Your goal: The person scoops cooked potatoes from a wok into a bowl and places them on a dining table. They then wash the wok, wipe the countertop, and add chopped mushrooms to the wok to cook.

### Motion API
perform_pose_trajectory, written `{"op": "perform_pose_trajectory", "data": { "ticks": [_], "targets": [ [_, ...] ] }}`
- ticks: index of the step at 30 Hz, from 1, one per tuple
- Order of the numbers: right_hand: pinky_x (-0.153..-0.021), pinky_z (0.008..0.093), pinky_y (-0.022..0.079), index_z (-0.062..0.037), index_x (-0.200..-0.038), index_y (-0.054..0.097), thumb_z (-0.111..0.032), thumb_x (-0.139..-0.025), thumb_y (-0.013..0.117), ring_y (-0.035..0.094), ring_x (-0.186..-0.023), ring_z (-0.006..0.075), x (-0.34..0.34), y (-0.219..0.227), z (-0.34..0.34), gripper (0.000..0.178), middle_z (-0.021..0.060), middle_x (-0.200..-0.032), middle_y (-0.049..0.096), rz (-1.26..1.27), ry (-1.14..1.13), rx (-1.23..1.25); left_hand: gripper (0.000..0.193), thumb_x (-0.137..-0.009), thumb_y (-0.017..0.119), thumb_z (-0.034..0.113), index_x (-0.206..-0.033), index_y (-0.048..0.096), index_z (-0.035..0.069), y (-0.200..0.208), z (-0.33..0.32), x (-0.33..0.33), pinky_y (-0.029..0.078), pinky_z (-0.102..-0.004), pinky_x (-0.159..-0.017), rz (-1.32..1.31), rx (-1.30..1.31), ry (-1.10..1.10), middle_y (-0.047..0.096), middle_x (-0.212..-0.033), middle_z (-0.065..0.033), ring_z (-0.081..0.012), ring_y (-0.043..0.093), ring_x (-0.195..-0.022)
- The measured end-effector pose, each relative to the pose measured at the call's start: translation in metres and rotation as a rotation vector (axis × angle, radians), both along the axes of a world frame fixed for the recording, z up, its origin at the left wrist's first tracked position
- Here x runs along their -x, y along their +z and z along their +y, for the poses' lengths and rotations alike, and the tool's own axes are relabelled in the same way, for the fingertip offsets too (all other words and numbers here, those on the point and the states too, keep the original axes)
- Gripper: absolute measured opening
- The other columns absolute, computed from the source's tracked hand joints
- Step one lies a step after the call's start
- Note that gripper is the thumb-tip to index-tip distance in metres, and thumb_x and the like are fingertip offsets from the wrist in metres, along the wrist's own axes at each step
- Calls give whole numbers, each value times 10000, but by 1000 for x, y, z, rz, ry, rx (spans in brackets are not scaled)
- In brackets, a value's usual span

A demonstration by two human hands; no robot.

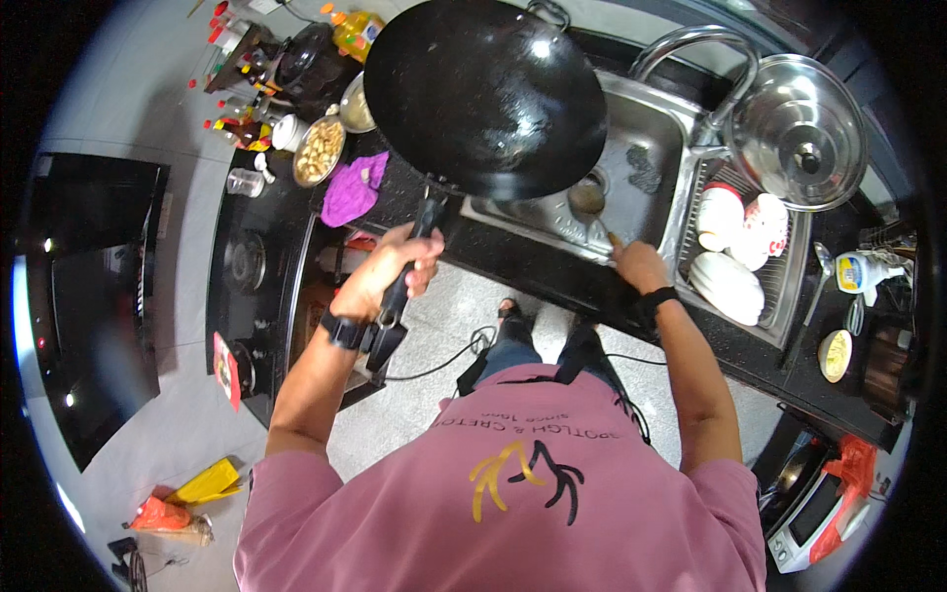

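- Black wok (483, 99) up at twelve o'clock, big and glossy, and it hangs tilted over the counter and the left part of the sink (666, 123)
- And look at the grip: left hand (395, 266), between nine and ten o'clock, clamped right around the wok's dark handle (424, 219), wristband just below
- Over near three o'clock, the right hand (639, 266) has its fingers curled at the sink's near edge, by a slim tan-tipped thing (614, 239); whether they're gripping it, I cannot tell
- The two hands stand well apart
- Inside the basin, between one and two o'clock, a dark mesh-like clump (644, 170) lies on the steel, curved tap (686, 35) beyond it
- Out at two o'clock, a round clear lid (797, 133) leans behind the draining rack (781, 321), where white cups and bowls (725, 286) sit together
- A spray bottle (860, 270) at three, and a small bowl of something pale yellow (826, 367) just past it
- Across at between ten and eleven, a purple cloth (353, 187) lies crumpled on the counter, and right beside it a metal bowl (308, 182) full of tan pieces
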State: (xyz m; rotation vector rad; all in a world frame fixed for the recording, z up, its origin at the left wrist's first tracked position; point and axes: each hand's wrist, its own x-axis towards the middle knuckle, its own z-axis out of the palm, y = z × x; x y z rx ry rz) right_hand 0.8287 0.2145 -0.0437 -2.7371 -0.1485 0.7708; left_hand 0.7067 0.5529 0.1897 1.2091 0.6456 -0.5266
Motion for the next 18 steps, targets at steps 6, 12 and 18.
{"op": "perform_pose_trajectory", "data": {
  "ticks": [6,12,18],
  "targets": [
    [-827,489,529,24,-943,717,-573,-916,487,666,-956,417,-14,-1,0,640,256,-1010,690,140,238,-29,170,-907,611,126,-1016,496,68,-7,-28,18,321,-194,-368,25,-6,23,429,-660,41,-32,397,-452],
    [-862,492,519,22,-942,695,-433,-950,481,648,-970,452,-95,-27,-29,503,291,-1019,667,17,-100,-126,189,-900,611,117,-1020,477,59,-14,-46,31,314,-220,-371,85,-2,31,429,-647,22,-58,399,-443],
    [-923,482,430,-3,-1125,590,-203,-821,629,521,-1045,417,-180,-18,-113,366,246,-1031,586,-955,-559,-269,196,-887,613,107,-994,472,22,-27,-68,44,373,-253,-390,83,28,29,451,-607,2,-85,434,-448]
  ]
}}
